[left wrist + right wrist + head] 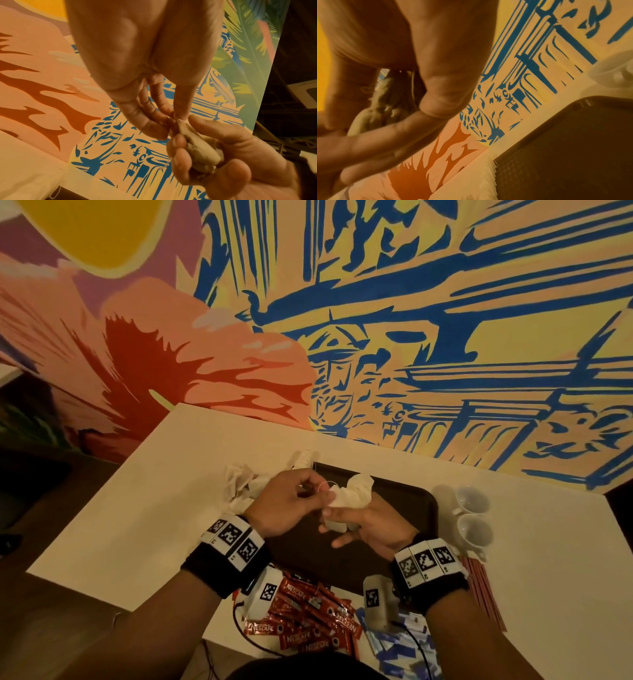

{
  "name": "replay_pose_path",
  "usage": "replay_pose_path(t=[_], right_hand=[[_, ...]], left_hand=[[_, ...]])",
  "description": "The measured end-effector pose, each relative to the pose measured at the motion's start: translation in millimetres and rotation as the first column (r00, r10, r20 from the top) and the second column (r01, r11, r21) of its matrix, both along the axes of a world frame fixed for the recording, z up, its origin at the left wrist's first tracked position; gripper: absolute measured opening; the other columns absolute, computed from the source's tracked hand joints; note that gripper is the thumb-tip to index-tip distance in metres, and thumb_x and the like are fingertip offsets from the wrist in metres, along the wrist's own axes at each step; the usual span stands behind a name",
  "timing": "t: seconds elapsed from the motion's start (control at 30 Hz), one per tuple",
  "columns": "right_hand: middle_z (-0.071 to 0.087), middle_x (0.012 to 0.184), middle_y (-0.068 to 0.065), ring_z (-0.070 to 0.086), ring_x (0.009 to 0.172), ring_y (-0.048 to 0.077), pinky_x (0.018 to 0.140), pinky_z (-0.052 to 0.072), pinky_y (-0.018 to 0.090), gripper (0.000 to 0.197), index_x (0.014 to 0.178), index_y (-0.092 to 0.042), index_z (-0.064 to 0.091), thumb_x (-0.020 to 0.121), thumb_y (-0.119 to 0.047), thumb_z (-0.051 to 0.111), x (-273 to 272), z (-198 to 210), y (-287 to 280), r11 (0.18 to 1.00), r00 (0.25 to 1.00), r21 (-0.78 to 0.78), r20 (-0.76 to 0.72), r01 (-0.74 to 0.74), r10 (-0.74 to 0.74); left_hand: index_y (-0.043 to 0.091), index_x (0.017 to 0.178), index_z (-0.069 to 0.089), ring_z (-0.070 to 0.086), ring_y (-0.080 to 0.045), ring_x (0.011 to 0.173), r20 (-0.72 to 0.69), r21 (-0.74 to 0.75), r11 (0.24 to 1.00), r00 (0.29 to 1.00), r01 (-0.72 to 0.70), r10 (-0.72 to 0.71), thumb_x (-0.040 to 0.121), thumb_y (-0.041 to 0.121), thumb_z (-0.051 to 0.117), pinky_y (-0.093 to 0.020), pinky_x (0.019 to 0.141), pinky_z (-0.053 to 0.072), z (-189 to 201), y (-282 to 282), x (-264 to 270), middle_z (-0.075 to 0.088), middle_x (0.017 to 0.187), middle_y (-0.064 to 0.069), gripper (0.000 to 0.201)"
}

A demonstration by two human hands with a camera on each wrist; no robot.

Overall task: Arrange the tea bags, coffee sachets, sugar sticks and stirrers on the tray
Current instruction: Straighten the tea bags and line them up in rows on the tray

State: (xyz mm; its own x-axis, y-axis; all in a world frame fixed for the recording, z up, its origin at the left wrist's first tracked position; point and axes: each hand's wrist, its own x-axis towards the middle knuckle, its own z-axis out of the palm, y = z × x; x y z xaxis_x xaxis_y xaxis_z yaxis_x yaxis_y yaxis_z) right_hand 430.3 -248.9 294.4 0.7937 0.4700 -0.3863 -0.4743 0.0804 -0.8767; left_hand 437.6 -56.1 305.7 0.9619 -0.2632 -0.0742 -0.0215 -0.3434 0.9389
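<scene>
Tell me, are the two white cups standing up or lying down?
Lying down. Both cups rest on their sides on the table, open mouths showing, right of the tray.

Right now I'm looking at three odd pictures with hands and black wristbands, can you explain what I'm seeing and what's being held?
No machine here: a person works with bare hands and wears cameras. The wide picture comes from a head camera looking down; the other two come from cameras strapped to each wrist, looking along the fingers.

Over a dark tray on a white table, the right hand holds a bunch of tea bags, and the left hand pinches the tip of one, seen close in the left wrist view.

Nearer the person lie red coffee sachets and blue-and-white sachets, probably sugar. Right of the tray stand two white cups and red stirrers; left of it lie more tea bags.
</scene>
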Motion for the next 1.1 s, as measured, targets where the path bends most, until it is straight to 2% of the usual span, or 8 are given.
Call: replay_pose_path(t=[0.1,0.23,0.37,0.53,0.7,0.9,1.0,1.1], right_hand=[[0.071,0.099,0.012,0.071,0.093,0.027,0.06,0.06,0.03,0.032,0.12,-0.001,0.063,0.089,-0.001,0.072,3.8,-2.9,7.1,1.0,1.0,0.02,-0.028,-0.014,0.015],[0.068,0.099,0.013,0.07,0.086,0.023,0.058,0.059,0.028,0.028,0.118,-0.002,0.062,0.091,-0.001,0.07,10.9,-7.1,16.5,0.999,1.0,-0.021,-0.011,-0.028,0.028],[0.067,0.095,0.012,0.068,0.083,0.022,0.057,0.058,0.027,0.03,0.12,-0.003,0.062,0.091,-0.001,0.069,16.9,-7.5,24.0,0.999,0.999,0.0,-0.022,-0.04,0.039],[0.068,0.095,0.009,0.067,0.085,0.02,0.057,0.057,0.028,0.026,0.115,-0.003,0.064,0.09,0.004,0.068,21.4,-12.9,31.0,0.995,0.995,0.003,-0.02,-0.098,0.099],[0.068,0.093,0.008,0.067,0.084,0.019,0.058,0.058,0.029,0.025,0.114,-0.004,0.063,0.09,0.005,0.067,24.3,-17.5,33.5,0.992,0.992,-0.028,-0.001,-0.124,0.124],[0.068,0.088,0.008,0.067,0.081,0.02,0.057,0.057,0.03,0.021,0.104,-0.005,0.066,0.086,-0.001,0.075,25.2,-19.0,29.5,0.994,0.997,-0.082,0.008,-0.071,0.072],[0.065,0.093,0.014,0.067,0.079,0.018,0.057,0.056,0.03,0.022,0.103,-0.005,0.064,0.085,0.0,0.076,25.4,-21.9,22.8,0.993,1.0,-0.12,0.008,0.014,-0.013],[0.065,0.091,0.016,0.066,0.073,0.018,0.054,0.053,0.03,0.023,0.084,-0.012,0.055,0.086,0.002,0.073,26.7,-24.3,14.1,0.99,0.996,-0.108,-0.001,0.087,-0.088]], left_hand=[[0.011,0.095,0.07,0.069,-0.021,0.084,-0.017,-0.057,0.998,1.0,-0.013,0.012,0.092,0.021,0.071,-0.04,0.08,0.058,-1.2,7.6,7.5,0.072,0.091,-0.004,0.01],[0.016,0.099,0.071,0.069,-0.023,0.087,-0.036,-0.069,0.997,0.999,0.035,-0.037,0.092,0.023,0.071,-0.04,0.079,0.059,0.1,16.9,13.7,0.071,0.095,-0.004,0.01],[0.026,0.104,0.072,0.068,-0.011,0.093,-0.01,0.041,0.992,0.993,0.119,-0.118,0.088,0.029,0.076,-0.033,0.087,0.054,-1.6,26.5,17.8,0.072,0.095,0.006,0.017],[0.03,0.098,0.075,0.069,-0.016,0.088,0.031,0.073,0.994,0.996,0.077,-0.08,0.09,0.029,0.074,-0.047,0.085,0.057,-4.7,34.0,23.4,0.073,0.095,0.008,0.008],[0.023,0.105,0.074,0.069,-0.014,0.075,0.037,0.056,0.997,0.997,0.058,-0.061,0.092,0.024,0.071,-0.037,0.078,0.058,-7.0,38.6,25.1,0.072,0.09,0.002,0.013],[0.02,0.099,0.069,0.071,-0.022,0.081,0.026,0.011,0.999,0.999,0.031,-0.031,0.098,0.02,0.063,-0.052,0.08,0.057,-3.8,39.2,25.2,0.07,0.098,0.003,0.007],[0.014,0.099,0.062,0.07,-0.016,0.076,-0.027,-0.037,0.999,0.999,0.019,-0.02,0.102,0.017,0.054,-0.056,0.086,0.055,2.0,35.5,24.0,0.063,0.097,0.005,0.008],[0.005,0.101,0.054,0.065,-0.006,0.07,-0.067,-0.107,0.994,0.998,0.005,-0.012,0.104,0.007,0.046,-0.053,0.086,0.057,8.8,31.1,21.9,0.055,0.086,0.005,0.008]])
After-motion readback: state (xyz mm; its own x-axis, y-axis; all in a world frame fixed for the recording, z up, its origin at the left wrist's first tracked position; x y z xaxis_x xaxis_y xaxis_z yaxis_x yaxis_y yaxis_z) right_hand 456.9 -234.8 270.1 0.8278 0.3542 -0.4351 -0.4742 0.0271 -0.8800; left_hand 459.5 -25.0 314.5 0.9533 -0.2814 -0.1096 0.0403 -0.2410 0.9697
